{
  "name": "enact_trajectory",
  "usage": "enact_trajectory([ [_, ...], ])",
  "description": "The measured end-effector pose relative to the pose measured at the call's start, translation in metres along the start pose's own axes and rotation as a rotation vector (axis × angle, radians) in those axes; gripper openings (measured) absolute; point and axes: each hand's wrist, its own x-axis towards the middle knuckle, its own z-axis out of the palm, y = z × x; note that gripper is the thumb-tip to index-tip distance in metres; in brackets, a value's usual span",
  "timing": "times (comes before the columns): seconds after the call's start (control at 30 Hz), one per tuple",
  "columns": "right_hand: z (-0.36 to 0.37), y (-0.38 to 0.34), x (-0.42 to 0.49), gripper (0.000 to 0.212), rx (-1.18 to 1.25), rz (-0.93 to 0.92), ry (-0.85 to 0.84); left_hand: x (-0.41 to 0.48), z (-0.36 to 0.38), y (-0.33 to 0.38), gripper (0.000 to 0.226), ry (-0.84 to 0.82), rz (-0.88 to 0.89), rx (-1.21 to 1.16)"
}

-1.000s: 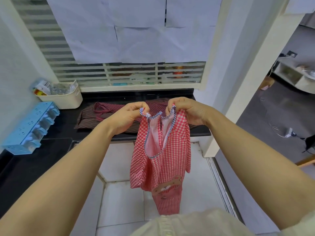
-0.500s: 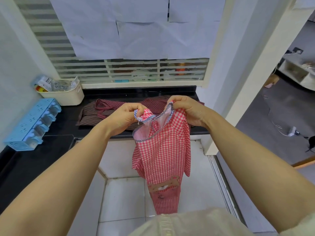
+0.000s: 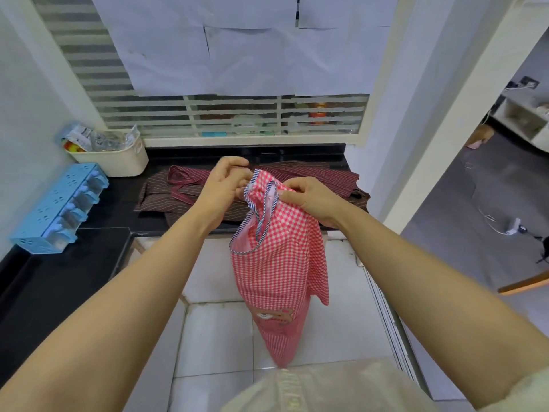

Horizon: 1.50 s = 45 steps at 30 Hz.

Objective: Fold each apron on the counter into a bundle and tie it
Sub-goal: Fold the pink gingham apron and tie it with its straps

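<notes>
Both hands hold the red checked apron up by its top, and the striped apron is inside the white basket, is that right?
Not quite. The head view shows the striped apron lying on the counter beside the basket, not in it. The rest holds: the left hand and right hand hold the red apron up by its top.
</notes>
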Motion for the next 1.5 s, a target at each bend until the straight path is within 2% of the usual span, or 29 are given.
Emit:
enact_trajectory([
  [0.07, -0.002, 0.005, 0.001, 0.015, 0.032, 0.023, 0.051, -0.003, -0.001, -0.004, 0.029, 0.068, -0.002, 0.072],
  [0.1, -0.003, 0.007, 0.001, 0.016, 0.045, 0.032, 0.075, -0.006, -0.002, -0.005, 0.041, 0.052, -0.029, 0.109],
  [0.17, -0.002, 0.011, 0.003, 0.021, 0.062, 0.050, 0.127, -0.012, 0.000, -0.009, 0.051, -0.043, -0.091, 0.200],
  [0.23, 0.000, 0.015, 0.003, 0.027, 0.067, 0.068, 0.160, -0.015, 0.002, -0.019, 0.041, -0.204, -0.111, 0.376],
  [0.3, 0.002, 0.018, 0.001, 0.027, 0.065, 0.085, 0.157, -0.017, 0.005, -0.030, 0.022, -0.254, -0.145, 0.476],
  [0.43, -0.001, 0.025, 0.001, 0.035, 0.015, 0.124, 0.196, -0.020, 0.007, -0.042, 0.026, -0.132, -0.168, 0.355],
  [0.57, -0.004, 0.033, 0.002, 0.033, -0.013, 0.189, 0.232, -0.023, 0.011, -0.047, 0.029, -0.022, -0.259, 0.228],
  [0.67, -0.001, 0.039, 0.002, 0.031, -0.023, 0.222, 0.225, -0.023, 0.013, -0.047, 0.030, -0.019, -0.323, 0.120],
  [0.8, -0.002, 0.041, 0.002, 0.031, -0.021, 0.244, 0.211, -0.023, 0.011, -0.051, 0.029, -0.072, -0.498, -0.094],
  [0.9, -0.008, 0.047, 0.001, 0.034, -0.031, 0.282, 0.211, -0.024, 0.001, -0.063, 0.030, -0.088, -0.541, 0.097],
  [0.93, -0.010, 0.050, 0.001, 0.036, -0.037, 0.296, 0.216, -0.026, -0.006, -0.069, 0.030, -0.036, -0.558, 0.185],
  [1.07, -0.016, 0.063, -0.002, 0.041, -0.060, 0.335, 0.259, -0.043, -0.064, -0.113, 0.029, 0.377, -0.631, 0.638],
  [1.17, -0.018, 0.066, -0.001, 0.040, -0.065, 0.333, 0.286, -0.046, -0.096, -0.136, 0.046, 0.450, -0.769, 0.854],
  [1.2, -0.017, 0.065, 0.000, 0.040, -0.059, 0.322, 0.280, -0.043, -0.091, -0.132, 0.046, 0.460, -0.705, 0.885],
  [1.23, -0.015, 0.063, 0.000, 0.039, -0.057, 0.311, 0.267, -0.040, -0.079, -0.123, 0.045, 0.455, -0.562, 0.881],
  [1.3, -0.008, 0.059, 0.002, 0.037, -0.072, 0.284, 0.227, -0.035, -0.043, -0.099, 0.055, 0.340, -0.198, 0.761],
  [1.33, -0.005, 0.057, 0.003, 0.037, -0.081, 0.262, 0.208, -0.032, -0.021, -0.088, 0.074, 0.231, -0.071, 0.693],
  [1.37, -0.001, 0.055, 0.003, 0.036, -0.089, 0.239, 0.191, -0.030, 0.000, -0.078, 0.098, 0.119, -0.021, 0.649],
  [1.4, 0.001, 0.054, 0.004, 0.035, -0.095, 0.214, 0.175, -0.026, 0.016, -0.073, 0.118, 0.015, -0.045, 0.623],
  [1.43, 0.003, 0.053, 0.003, 0.034, -0.099, 0.188, 0.163, -0.021, 0.030, -0.068, 0.125, -0.083, -0.114, 0.603],
  [1.47, 0.003, 0.053, 0.002, 0.031, -0.103, 0.162, 0.161, -0.017, 0.038, -0.067, 0.115, -0.182, -0.191, 0.574],
  [1.5, 0.003, 0.051, -0.001, 0.028, -0.103, 0.138, 0.168, -0.016, 0.044, -0.065, 0.088, -0.268, -0.260, 0.550],
])
